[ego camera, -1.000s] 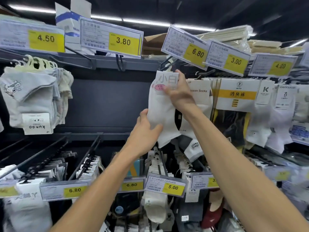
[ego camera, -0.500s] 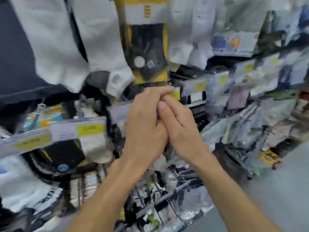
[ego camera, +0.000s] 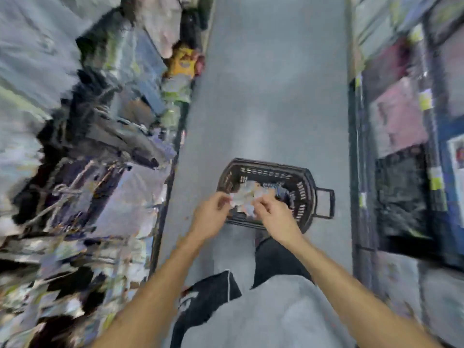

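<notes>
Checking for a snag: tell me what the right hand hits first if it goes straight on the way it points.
The right hand would probably first meet the pale goods in the black basket; blur hides whether they touch.

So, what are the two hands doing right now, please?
Left hand: pinches a pale item over the basket.
Right hand: pinches the same pale item.

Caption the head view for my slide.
Left hand and right hand hold a pale bundle above a floor basket.

Grey aisle floor (ego camera: 276, 84), blurred shelving (ego camera: 100, 159) at left, perhaps pink packets (ego camera: 399, 116) at right.
</notes>
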The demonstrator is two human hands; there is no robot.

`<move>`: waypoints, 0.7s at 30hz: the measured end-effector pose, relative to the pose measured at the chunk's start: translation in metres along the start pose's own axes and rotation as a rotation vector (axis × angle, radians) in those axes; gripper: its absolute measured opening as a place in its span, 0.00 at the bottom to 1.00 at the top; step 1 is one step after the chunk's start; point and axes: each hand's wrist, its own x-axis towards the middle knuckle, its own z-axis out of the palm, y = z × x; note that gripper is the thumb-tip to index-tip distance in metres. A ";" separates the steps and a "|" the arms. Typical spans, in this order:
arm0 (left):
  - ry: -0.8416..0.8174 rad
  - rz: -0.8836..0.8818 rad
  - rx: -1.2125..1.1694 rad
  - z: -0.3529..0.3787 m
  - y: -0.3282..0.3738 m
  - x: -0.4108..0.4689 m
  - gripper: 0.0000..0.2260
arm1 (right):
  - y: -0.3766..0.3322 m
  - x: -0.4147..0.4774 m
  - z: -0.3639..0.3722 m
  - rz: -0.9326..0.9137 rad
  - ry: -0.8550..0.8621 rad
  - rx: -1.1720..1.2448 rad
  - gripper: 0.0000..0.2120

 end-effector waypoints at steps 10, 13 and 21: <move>-0.317 -0.339 0.068 0.180 -0.085 0.145 0.09 | 0.224 0.150 0.009 0.410 -0.116 -0.145 0.08; -0.353 -0.313 0.146 0.215 -0.118 0.198 0.09 | 0.269 0.210 0.045 0.530 -0.035 -0.050 0.13; -0.433 -0.187 0.188 0.323 -0.185 0.352 0.10 | 0.391 0.359 0.123 0.909 0.356 0.136 0.31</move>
